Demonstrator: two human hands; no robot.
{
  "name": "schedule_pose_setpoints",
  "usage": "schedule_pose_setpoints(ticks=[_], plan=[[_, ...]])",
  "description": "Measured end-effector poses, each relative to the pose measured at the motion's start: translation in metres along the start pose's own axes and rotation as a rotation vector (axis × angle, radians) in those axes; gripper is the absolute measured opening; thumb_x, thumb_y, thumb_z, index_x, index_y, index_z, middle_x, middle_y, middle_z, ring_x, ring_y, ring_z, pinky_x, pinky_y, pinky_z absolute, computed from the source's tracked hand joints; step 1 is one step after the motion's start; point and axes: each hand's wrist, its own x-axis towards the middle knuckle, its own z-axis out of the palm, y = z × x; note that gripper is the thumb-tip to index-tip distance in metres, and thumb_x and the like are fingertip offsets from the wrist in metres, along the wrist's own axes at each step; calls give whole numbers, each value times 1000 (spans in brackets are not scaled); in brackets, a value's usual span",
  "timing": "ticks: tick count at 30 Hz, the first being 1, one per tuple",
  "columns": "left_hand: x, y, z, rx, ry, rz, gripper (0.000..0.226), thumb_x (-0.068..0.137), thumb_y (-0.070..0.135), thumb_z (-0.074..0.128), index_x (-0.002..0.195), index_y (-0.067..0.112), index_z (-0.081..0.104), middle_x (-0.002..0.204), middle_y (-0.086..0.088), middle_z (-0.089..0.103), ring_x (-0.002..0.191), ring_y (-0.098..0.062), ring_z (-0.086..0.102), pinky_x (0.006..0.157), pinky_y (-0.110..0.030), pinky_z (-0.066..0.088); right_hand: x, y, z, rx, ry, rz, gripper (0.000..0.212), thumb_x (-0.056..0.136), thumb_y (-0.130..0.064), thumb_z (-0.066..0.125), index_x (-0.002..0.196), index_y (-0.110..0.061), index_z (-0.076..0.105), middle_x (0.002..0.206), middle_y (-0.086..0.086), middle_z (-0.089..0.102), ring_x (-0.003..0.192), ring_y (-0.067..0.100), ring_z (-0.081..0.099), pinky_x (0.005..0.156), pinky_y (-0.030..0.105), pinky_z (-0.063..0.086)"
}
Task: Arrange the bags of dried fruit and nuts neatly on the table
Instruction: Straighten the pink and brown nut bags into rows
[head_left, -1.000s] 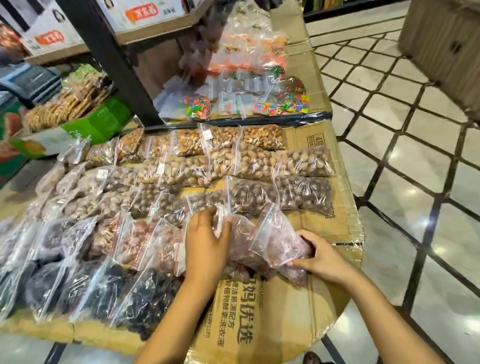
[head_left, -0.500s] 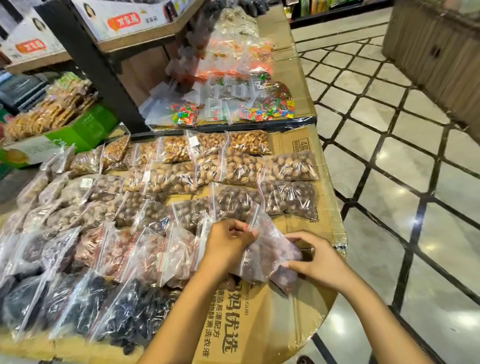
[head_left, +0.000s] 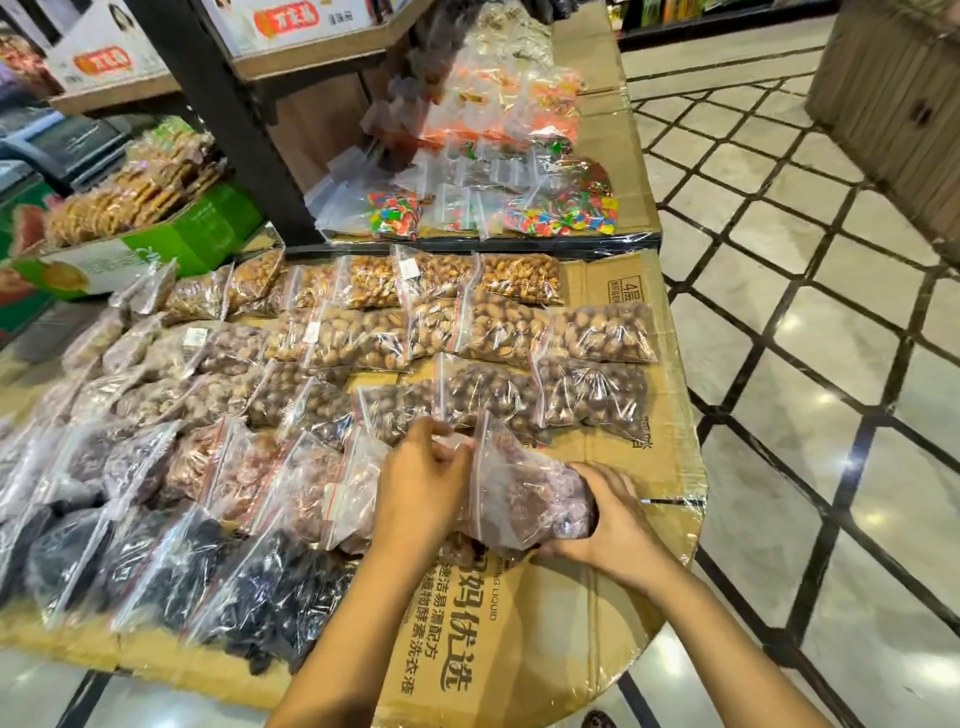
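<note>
A shop's snack display, clear zip bags of nuts and dried fruit (head_left: 506, 332) in rows on a cardboard-covered table (head_left: 649, 467), some with white labels (head_left: 408, 267), bags of coloured sweets (head_left: 566, 218) farther back, printed cartons (head_left: 104, 57) on a shelf (head_left: 311, 62) at far left, polished tiled floor (head_left: 831, 364) at right.

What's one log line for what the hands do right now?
left hand: pinches reddish bag top | right hand: holds its bottom | place: near right of table
</note>
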Motion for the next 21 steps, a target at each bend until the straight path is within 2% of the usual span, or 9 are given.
schedule_pose_setpoints(ticks=[2, 4, 6, 8, 10, 12, 15, 18, 21], plan=[[2, -24, 2, 256, 57, 58, 60, 90, 55, 46, 136, 17, 41, 131, -8, 51, 119, -25, 51, 99, -45, 45, -2, 1, 2, 6, 1, 9, 103, 52, -55, 83, 138, -27, 35, 133, -8, 39, 129, 16, 28, 107, 31, 25], [0, -52, 8, 432, -17, 85, 74, 88, 69, 26, 146, 23, 27, 151, -9, 31, 139, -28, 28, 114, -48, 25, -4, 3, 5, -17, 35, 17, 99, 56, -51, 83, 139, -28, 34, 136, -4, 41, 129, 17, 30, 107, 34, 26], [-7, -74, 17, 463, -84, 136, 73, 89, 70, 11, 150, 30, 18, 158, -3, 19, 146, -23, 9, 119, -45, 5, -5, 3, 9, -54, 70, 25, 96, 58, -50, 82, 138, -28, 35, 138, -1, 42, 129, 19, 32, 108, 37, 28], [-10, -84, 23, 457, -70, 160, 71, 90, 69, 6, 150, 33, 15, 159, 2, 16, 147, -19, 0, 117, -40, -7, -6, 2, 11, -69, 76, 42, 95, 57, -51, 82, 138, -29, 37, 138, -1, 43, 129, 19, 33, 108, 41, 30], [-8, -81, 23, 434, -55, 153, 73, 87, 70, 4, 149, 34, 19, 158, 2, 18, 147, -20, 1, 116, -40, -8, -6, 2, 11, -63, 83, 48, 93, 56, -53, 82, 135, -29, 39, 135, -2, 45, 128, 19, 35, 107, 43, 32], [-5, -80, 21, 398, -67, 148, 72, 87, 71, 8, 148, 36, 22, 158, 2, 19, 147, -20, 1, 117, -42, -6, -7, 2, 10, -40, 94, 19, 89, 53, -50, 84, 129, -25, 45, 131, -7, 45, 125, 18, 38, 105, 37, 33], [-2, -85, 14, 352, -159, 184, 64, 91, 66, 18, 148, 37, 23, 158, 6, 18, 146, -18, -5, 117, -45, -8, -10, -3, 8, 55, 47, 8, 82, 52, -43, 88, 118, -24, 45, 132, -14, 39, 125, 7, 36, 104, 26, 29], [1, -88, 4, 299, -256, 227, 53, 96, 54, 30, 146, 40, 24, 156, 8, 23, 146, -18, -10, 115, -45, -12, -13, -9, 5, 103, -20, 53, 74, 51, -41, 86, 108, -28, 41, 132, -10, 46, 122, 5, 45, 102, 27, 39], [2, -89, 0, 222, -250, 250, 46, 98, 46, 36, 143, 39, 32, 148, 11, 37, 146, -16, -5, 115, -42, -12, -14, -13, 1, 35, -62, 91, 91, 46, -50, 87, 118, -32, 35, 130, -8, 49, 117, 9, 51, 99, 32, 44]])
